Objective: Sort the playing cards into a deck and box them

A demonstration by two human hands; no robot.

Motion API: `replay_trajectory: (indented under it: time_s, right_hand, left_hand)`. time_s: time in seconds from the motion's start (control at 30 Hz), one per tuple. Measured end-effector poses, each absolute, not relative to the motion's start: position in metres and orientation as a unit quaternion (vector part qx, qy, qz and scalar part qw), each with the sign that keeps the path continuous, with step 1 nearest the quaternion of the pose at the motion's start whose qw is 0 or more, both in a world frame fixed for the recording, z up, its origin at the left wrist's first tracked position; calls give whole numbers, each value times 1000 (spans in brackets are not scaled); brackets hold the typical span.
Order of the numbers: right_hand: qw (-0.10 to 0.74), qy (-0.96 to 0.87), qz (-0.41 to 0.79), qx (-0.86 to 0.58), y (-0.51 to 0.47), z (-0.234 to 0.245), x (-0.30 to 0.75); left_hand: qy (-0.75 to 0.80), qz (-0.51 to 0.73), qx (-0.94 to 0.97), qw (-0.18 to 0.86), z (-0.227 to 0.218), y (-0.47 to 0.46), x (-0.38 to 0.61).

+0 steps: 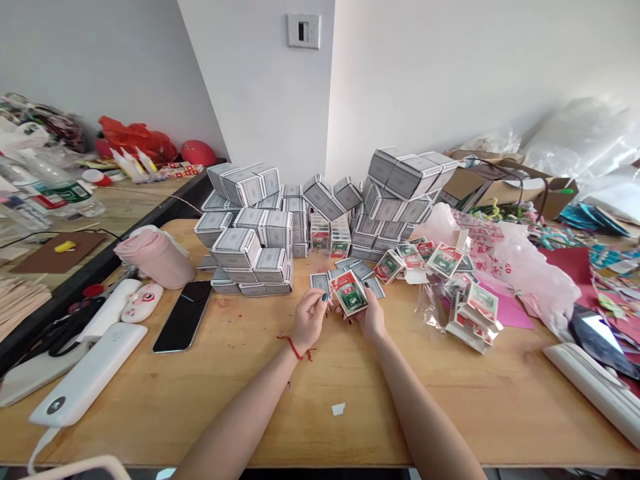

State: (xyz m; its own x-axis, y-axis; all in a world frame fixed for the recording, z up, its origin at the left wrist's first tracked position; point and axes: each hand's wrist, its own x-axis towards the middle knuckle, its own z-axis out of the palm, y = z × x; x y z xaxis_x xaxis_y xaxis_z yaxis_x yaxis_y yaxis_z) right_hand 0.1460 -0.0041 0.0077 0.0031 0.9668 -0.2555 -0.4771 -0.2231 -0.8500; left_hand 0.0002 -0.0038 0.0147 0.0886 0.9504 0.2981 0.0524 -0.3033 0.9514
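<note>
My right hand (372, 319) grips a green and red playing-card box (351, 293) by its right side, tilted above the table. Close by the box's left edge, my left hand (308, 320) is closed in a pinch; what lies between its fingertips is too small to make out. Several loose playing cards (320, 283) lie face down on the table just behind the hands. Behind them rise stacks of grey patterned card blocks (273, 230), with another pile (395, 227) to the right. More opened card boxes (445, 260) are heaped right of the hands.
A black phone (183, 317), a white power bank (90, 373) and a rolled pink cloth (155, 257) lie on the left. To the right are clear wrapper film (431, 308), a plastic bag (520, 267) and a long white device (595, 380). A paper scrap (339, 409) lies in front.
</note>
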Motion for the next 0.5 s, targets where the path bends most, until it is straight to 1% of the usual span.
replay_trajectory:
  time_s: [0.07,0.2,0.27,0.37,0.5]
  right_hand:
    - [561,-264,653,-434,-4,8,146]
    - [586,-223,639,-445,-3,4,146]
    - [591,-207,638,-448,-2,3,146]
    - [588,-198,658,-427,-1,6,148]
    - [583,-193,683,-396,0,12,153]
  left_hand:
    - [395,568,564,450,15,-1,0]
    - [330,615,368,614,11,8,-3]
    - [309,621,289,660,9,12,-6]
    - [320,619,287,657,7,16,-9]
    - [375,599,404,581,8,15,-12]
